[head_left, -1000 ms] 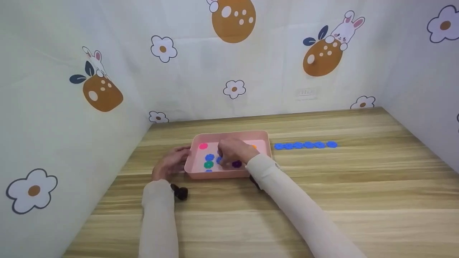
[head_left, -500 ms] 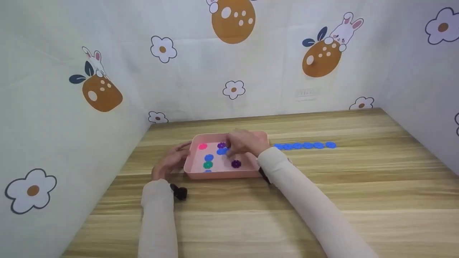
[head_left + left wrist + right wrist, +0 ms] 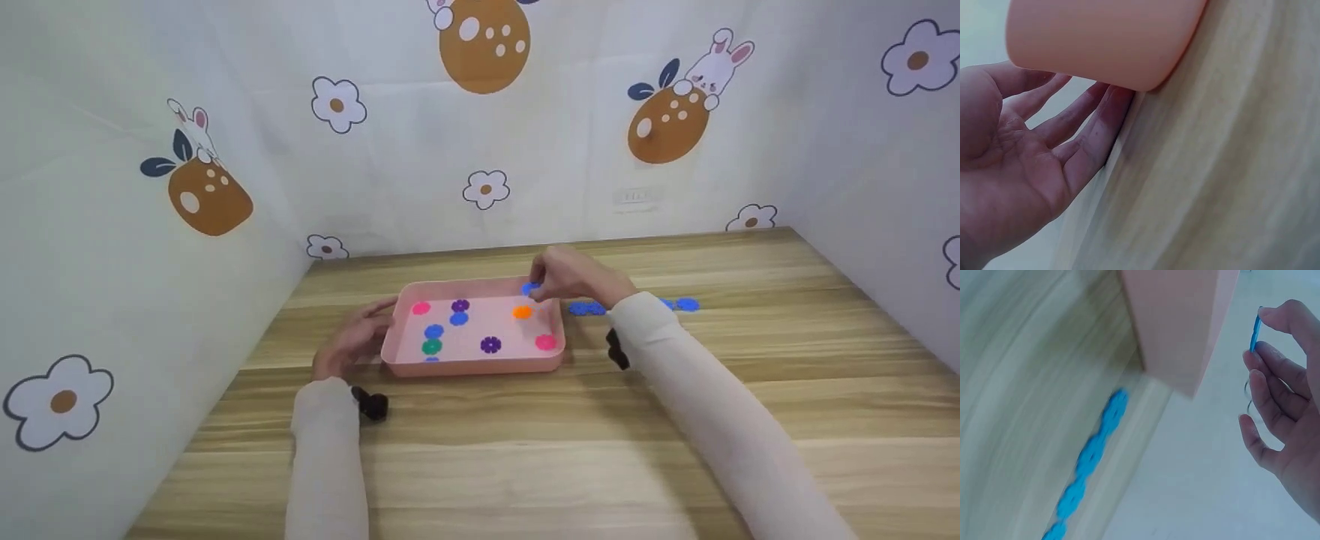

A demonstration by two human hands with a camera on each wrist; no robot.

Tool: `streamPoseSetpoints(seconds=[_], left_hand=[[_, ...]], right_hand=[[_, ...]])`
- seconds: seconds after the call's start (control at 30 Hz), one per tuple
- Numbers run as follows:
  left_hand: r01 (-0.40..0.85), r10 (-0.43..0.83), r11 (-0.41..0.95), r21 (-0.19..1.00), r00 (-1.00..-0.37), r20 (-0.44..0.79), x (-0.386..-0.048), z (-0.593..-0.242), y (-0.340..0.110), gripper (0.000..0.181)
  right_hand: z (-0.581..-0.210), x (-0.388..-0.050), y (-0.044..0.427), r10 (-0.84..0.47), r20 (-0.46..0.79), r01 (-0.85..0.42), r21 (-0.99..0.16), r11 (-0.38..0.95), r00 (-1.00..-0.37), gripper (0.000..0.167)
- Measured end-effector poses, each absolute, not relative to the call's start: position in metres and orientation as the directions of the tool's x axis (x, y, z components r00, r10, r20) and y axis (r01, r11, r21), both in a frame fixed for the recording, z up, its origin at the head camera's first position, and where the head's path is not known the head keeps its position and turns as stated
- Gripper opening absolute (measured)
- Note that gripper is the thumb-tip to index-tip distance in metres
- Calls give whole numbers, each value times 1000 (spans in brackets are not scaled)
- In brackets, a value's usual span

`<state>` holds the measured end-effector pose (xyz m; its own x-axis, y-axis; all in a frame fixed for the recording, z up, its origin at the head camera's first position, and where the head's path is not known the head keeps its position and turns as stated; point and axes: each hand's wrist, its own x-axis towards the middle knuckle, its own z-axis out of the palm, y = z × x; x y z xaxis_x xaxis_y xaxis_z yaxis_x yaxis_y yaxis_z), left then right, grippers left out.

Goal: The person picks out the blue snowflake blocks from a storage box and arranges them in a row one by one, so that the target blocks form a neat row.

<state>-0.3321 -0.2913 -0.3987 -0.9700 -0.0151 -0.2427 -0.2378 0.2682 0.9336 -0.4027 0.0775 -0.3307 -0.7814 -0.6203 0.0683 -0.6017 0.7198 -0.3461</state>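
Note:
My right hand [image 3: 574,276] pinches a blue flower-shaped plastic disc [image 3: 1255,333] between thumb and fingertips, above the back right corner of the pink tray [image 3: 472,368]. Seen in the right wrist view, that disc is edge-on. At the tray's left wall, my left hand [image 3: 354,341] has its fingers loosely bent against the outside; the left wrist view shows the fingertips [image 3: 1120,98] under the curved corner. Inside the tray lie loose discs: green [image 3: 431,347], orange [image 3: 523,312], and several blue, purple and pink ones.
To the right of the tray a row of blue discs [image 3: 1089,455] lies on the wooden table [image 3: 480,457], partly hidden by my right arm in the head view. Patterned cloth walls [image 3: 405,165] stand behind and at both sides. A dark object [image 3: 371,405] sits by the left wrist.
My right hand has risen from the tray's middle toward its back right corner, carrying a blue disc. More discs inside the tray show now. The left hand stays at the tray's side.

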Motion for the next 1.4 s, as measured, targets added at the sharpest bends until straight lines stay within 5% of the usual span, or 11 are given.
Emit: streamPoseSetpoints(seconds=[0.7,1.4], left_hand=[[-256,54,190,948,-961,-270,-332,-400,-299,54],[-246,92,145,958,-961,-260,-332,-404,-297,56]], right_hand=[[-340,-414,239,-463,19,-442,-332,834,-886,30],[-366,-407,327,-386,-43,-363,-260,895,-921,25]])
